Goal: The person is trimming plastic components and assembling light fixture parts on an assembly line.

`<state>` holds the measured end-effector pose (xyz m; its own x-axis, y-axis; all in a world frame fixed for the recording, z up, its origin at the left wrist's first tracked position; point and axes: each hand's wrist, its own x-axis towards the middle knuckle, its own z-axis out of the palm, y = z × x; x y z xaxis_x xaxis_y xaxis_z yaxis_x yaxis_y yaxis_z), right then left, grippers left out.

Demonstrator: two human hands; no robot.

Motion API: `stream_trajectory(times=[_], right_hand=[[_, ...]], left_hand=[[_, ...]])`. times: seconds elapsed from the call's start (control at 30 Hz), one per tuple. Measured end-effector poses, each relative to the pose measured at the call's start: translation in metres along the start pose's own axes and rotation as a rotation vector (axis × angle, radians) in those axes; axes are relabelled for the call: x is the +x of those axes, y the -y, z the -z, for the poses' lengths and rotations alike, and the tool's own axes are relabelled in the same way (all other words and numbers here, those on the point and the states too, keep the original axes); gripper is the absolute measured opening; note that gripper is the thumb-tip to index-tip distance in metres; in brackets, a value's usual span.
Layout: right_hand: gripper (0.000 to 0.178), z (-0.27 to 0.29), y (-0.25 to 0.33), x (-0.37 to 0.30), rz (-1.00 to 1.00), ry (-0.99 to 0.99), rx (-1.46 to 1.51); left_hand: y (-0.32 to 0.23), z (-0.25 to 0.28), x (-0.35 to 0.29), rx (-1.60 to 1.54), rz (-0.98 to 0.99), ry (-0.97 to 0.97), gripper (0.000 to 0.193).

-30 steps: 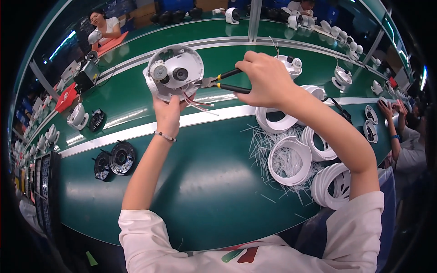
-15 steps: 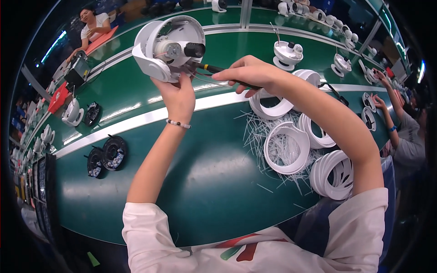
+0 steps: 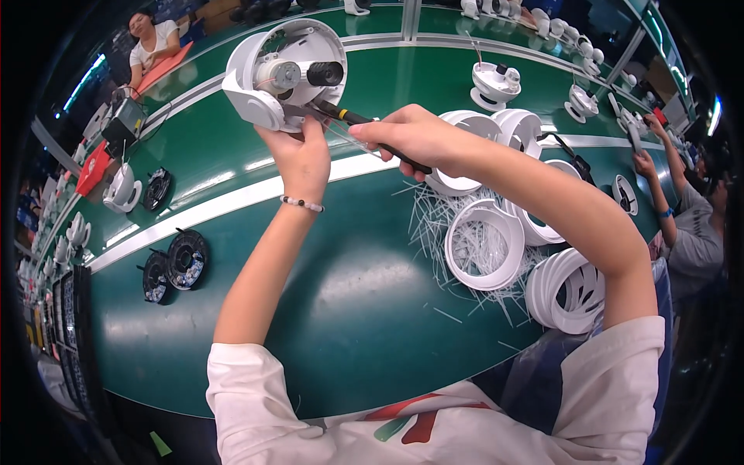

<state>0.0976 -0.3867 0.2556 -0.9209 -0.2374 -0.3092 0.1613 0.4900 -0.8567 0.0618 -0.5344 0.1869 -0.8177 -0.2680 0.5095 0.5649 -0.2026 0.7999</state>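
Raised over the bench, a white dome-camera housing (image 3: 252, 102) rests in my left hand (image 3: 303, 159), whose fingers are closed under its lower edge. Inside the open shell sit a round silver motor (image 3: 284, 75) and a black lens (image 3: 325, 74). My right hand (image 3: 407, 136) is wrapped round a slim black hand tool (image 3: 358, 119) with a yellow band. The tool's tip reaches in below the lens, where its exact contact is hidden. A thin pale strip (image 3: 353, 140) runs from the housing toward my right fingers.
White rings (image 3: 484, 245) and ring stacks (image 3: 554, 298) stand to the right among scattered thin white strips (image 3: 434, 232). Black round parts (image 3: 187, 260) lie at left. Part-built cameras (image 3: 496, 81) stand on the far green surface. Co-workers sit across at upper left and at right.
The housing has shifted slightly up and left and turned a little, so the lens faces me more. The tool and right hand have moved slightly left, still at the housing.
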Motion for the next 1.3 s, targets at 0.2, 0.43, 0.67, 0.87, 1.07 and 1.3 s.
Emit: stream_trajectory(times=[0.2, 0.43, 0.67, 0.87, 1.07, 1.3], right_hand=[[0.046, 0.012, 0.008, -0.012, -0.129, 0.061, 0.099], [0.052, 0.019, 0.009, -0.020, -0.165, 0.079, 0.065], [0.061, 0.018, 0.019, -0.024, -0.193, 0.124, 0.041], [0.062, 0.021, 0.023, -0.028, -0.216, 0.138, 0.022], [0.058, 0.027, 0.027, -0.035, -0.243, 0.161, 0.003], [0.058, 0.026, 0.020, -0.036, -0.231, 0.135, 0.077]], left_hand=[[-0.009, -0.004, 0.002, -0.073, 0.016, 0.050, 0.057], [-0.007, -0.003, 0.005, -0.007, -0.002, 0.034, 0.059], [-0.004, -0.002, 0.000, 0.032, -0.085, 0.094, 0.057], [-0.007, -0.005, -0.003, 0.097, -0.124, 0.132, 0.057], [-0.010, -0.004, -0.003, 0.122, -0.103, 0.130, 0.058], [-0.008, -0.012, -0.006, 0.085, -0.105, 0.141, 0.058]])
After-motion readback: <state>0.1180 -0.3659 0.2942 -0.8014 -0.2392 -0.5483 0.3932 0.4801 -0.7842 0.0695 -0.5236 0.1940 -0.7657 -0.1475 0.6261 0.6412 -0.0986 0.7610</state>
